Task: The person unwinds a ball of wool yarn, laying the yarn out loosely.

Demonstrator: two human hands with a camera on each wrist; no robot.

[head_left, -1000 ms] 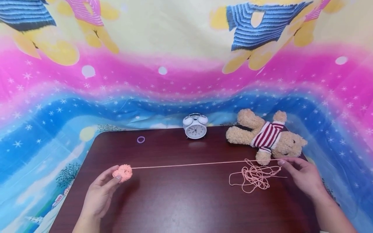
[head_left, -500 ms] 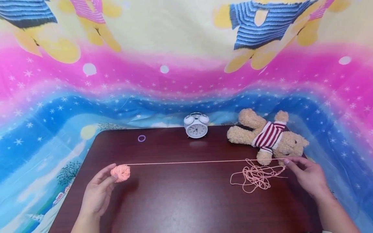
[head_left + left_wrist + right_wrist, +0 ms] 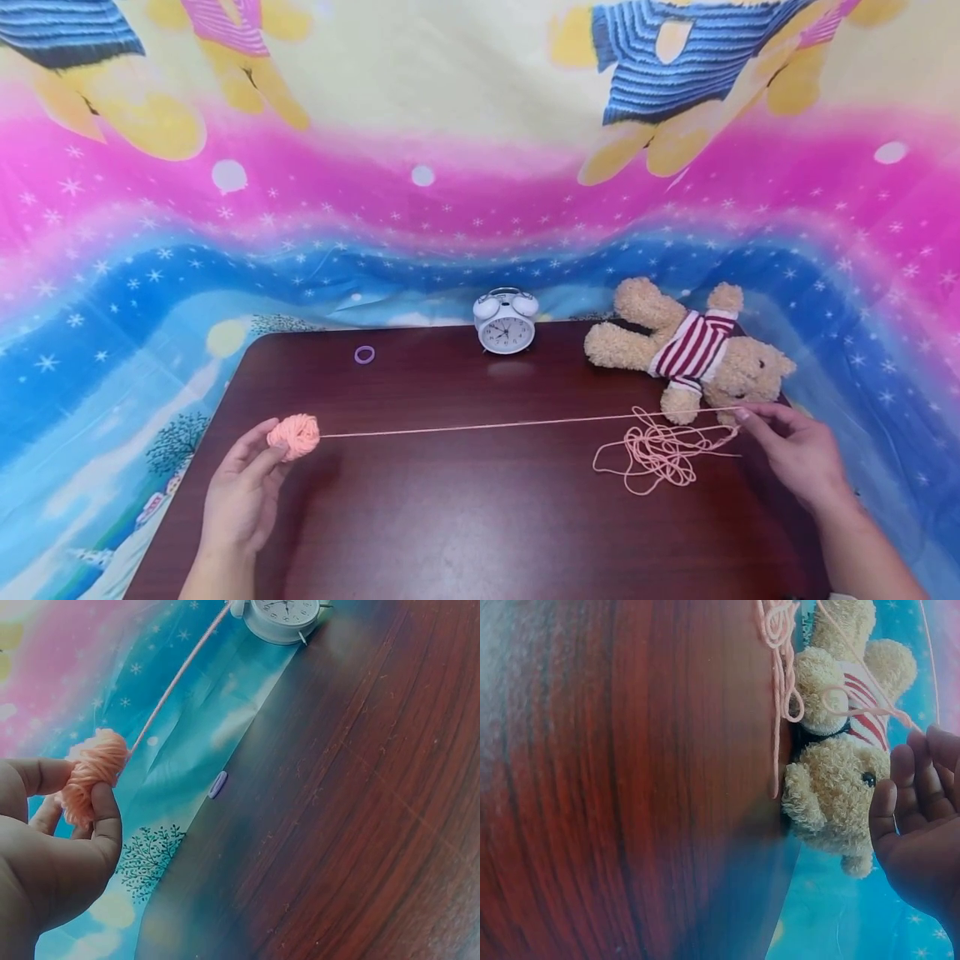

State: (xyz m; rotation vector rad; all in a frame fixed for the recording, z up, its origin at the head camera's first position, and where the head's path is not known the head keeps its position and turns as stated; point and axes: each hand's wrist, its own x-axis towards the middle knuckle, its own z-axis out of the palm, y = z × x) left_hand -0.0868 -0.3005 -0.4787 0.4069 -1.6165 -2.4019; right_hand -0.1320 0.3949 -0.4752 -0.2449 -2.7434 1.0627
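My left hand (image 3: pixel 243 492) pinches a small ball of peach yarn (image 3: pixel 295 437) between thumb and fingers, above the table's left side. In the left wrist view the yarn ball (image 3: pixel 96 771) shows its wound strands. From it a strand (image 3: pixel 480 427) runs taut across to my right hand (image 3: pixel 798 454), whose thumb and fingertips pinch it at the right. Beneath that strand a loose tangle of the same yarn (image 3: pixel 663 454) lies on the table, and some of it rises to the right fingertips. In the right wrist view the right hand (image 3: pixel 926 802) is partly cut off by the frame edge.
A teddy bear (image 3: pixel 693 350) in a striped sweater lies on its back at the table's far right. A white alarm clock (image 3: pixel 506 325) stands at the back edge. To its left lies a purple ring (image 3: pixel 364 355). A printed cloth (image 3: pixel 420 242) surrounds the dark wooden table (image 3: pixel 480 517).
My left hand has moved a little to the left with the yarn ball, which has turned in the fingers. The right hand has hardly moved; the strand stays taut.
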